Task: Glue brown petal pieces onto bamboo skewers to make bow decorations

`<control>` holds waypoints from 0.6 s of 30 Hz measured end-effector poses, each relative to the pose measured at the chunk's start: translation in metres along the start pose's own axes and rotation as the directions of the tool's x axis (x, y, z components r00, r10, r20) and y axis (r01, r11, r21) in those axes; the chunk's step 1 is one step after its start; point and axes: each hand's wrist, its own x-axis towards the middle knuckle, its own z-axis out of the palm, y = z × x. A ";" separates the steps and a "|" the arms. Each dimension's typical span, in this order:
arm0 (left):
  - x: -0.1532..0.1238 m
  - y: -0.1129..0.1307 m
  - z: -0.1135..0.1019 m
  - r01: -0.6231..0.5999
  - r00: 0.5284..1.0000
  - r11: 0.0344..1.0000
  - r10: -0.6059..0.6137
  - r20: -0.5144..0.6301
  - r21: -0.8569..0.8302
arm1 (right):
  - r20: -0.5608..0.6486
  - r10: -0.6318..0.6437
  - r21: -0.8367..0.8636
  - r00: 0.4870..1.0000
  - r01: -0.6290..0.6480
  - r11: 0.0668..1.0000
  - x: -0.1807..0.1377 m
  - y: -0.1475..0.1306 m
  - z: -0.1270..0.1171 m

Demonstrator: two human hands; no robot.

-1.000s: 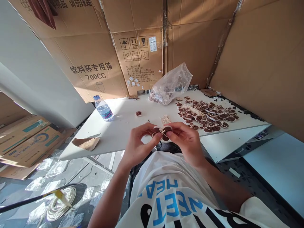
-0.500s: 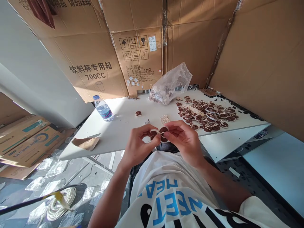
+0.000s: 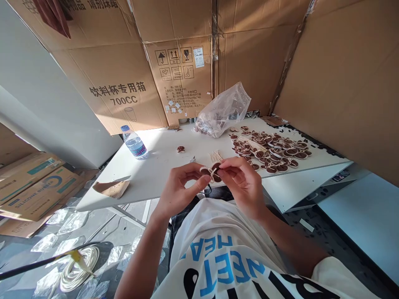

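- Head view, centre of the frame: the left hand [image 3: 179, 189] and the right hand [image 3: 245, 185] meet over the near edge of the white bench [image 3: 162, 166]. The fingers of both are pinched on one small disc cluster [image 3: 212, 171], held in the air between them.
- The step in hand looks like joining or adjusting the cluster's lobes at their pale middle. Any further move calls for a steady pinch from both sides, as the piece is tiny.
- The lobes are flat, round and matt brown with pale rims.
- Right of centre, a heap of brown discs [image 3: 271, 151] spreads over the bench. A bundle of thin pale sticks [image 3: 215, 156] lies just beyond the hands.
- Higher up sit a crinkled clear plastic bag [image 3: 222, 110], a water bottle [image 3: 134, 143] and corrugated cardboard boxes [image 3: 124, 83].
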 end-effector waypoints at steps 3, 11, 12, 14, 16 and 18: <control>0.000 -0.001 0.003 -0.005 0.998 0.999 0.007 -0.055 0.045 | 0.029 -0.101 -0.117 0.994 0.104 0.988 -0.001 -0.001 -0.001; 0.001 -0.001 0.009 -0.007 0.995 0.995 0.016 -0.100 0.098 | 0.149 -0.349 -0.460 0.925 0.377 0.804 0.001 -0.007 -0.003; 0.000 -0.001 0.009 -0.007 0.995 0.995 0.018 -0.103 0.100 | 0.156 -0.354 -0.460 0.922 0.385 0.800 0.002 -0.007 -0.003; 0.000 0.000 0.010 -0.002 0.994 0.994 0.014 -0.112 0.110 | 0.159 -0.347 -0.453 0.924 0.381 0.806 0.002 -0.008 -0.002; -0.001 0.001 0.011 0.008 0.992 0.993 0.007 -0.127 0.119 | 0.145 -0.311 -0.427 0.939 0.343 0.837 0.002 -0.009 -0.001; -0.001 0.000 0.012 0.016 0.990 0.993 0.001 -0.142 0.120 | 0.133 -0.257 -0.380 0.957 0.289 0.879 0.002 -0.009 -0.001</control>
